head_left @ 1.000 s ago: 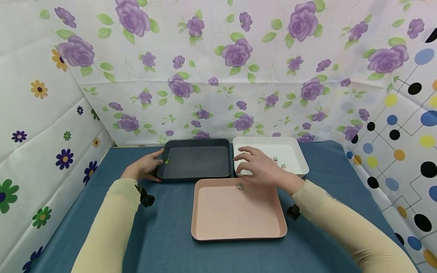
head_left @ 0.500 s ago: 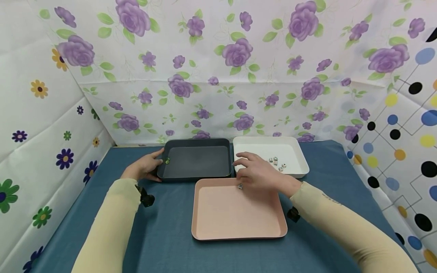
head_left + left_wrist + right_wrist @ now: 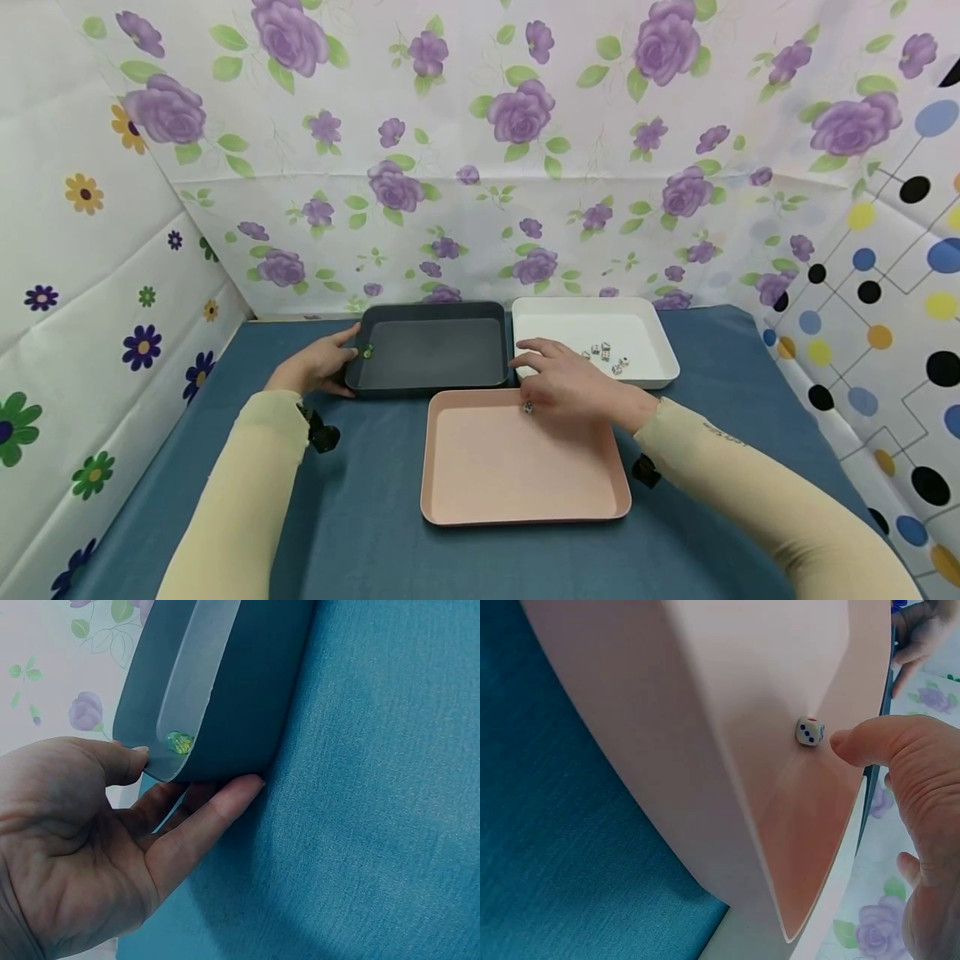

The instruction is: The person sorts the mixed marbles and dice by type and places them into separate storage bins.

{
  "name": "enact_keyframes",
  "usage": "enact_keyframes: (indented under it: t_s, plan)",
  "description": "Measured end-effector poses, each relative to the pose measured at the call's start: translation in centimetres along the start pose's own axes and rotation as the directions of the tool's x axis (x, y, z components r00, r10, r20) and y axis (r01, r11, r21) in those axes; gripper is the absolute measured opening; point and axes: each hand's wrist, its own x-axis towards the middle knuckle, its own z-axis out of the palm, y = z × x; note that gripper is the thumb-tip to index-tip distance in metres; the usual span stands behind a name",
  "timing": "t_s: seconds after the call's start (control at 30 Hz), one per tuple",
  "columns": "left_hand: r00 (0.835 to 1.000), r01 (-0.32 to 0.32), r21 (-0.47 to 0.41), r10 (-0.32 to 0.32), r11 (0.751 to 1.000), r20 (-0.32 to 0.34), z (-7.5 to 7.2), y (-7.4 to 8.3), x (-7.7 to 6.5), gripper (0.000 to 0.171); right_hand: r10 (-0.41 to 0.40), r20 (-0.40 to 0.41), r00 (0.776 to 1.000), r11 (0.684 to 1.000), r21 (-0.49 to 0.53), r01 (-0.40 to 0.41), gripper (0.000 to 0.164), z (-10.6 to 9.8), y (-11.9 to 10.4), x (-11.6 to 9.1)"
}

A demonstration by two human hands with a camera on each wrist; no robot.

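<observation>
My left hand (image 3: 313,365) grips the left edge of a dark grey tray (image 3: 435,385), its thumb over the rim and fingers against the outer wall in the left wrist view. Inside that corner lies a small, shiny green-yellow piece (image 3: 180,742). My right hand (image 3: 566,382) reaches over the far edge of a pink tray (image 3: 525,467), fingers spread and loosely bent. Just beside its thumb, a white die (image 3: 808,732) with blue pips rests in the pink tray; a small gap shows between them. Several dice (image 3: 606,353) lie in the white tray (image 3: 651,337), partly behind the right hand.
The dark and white trays stand side by side at the back of the blue cloth (image 3: 360,517), with the pink tray in front. A purple-flowered sheet (image 3: 465,150) hangs behind, and patterned sheets flank the cloth on both sides.
My right hand has come down and slightly nearer, its fingers lowering close to the die in the pink tray; more of the white tray's dice show. The left hand stays at the dark tray.
</observation>
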Motion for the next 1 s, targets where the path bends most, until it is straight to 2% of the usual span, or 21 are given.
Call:
enact_keyframes:
  t_s: [0.57,1.0]
  plan:
    - [1.0,-0.005,0.011,0.004,1.0,0.006,0.1,0.1,-0.1,0.065,-0.004,0.04,0.999,0.999,-0.035,0.006,0.007,1.0,0.0,0.4]
    - [1.0,-0.006,0.01,0.005,1.0,0.014,0.1,0.1,0.0,0.065,0.031,0.021,0.999,0.998,-0.046,-0.03,0.003,1.2,-0.2,-0.3]
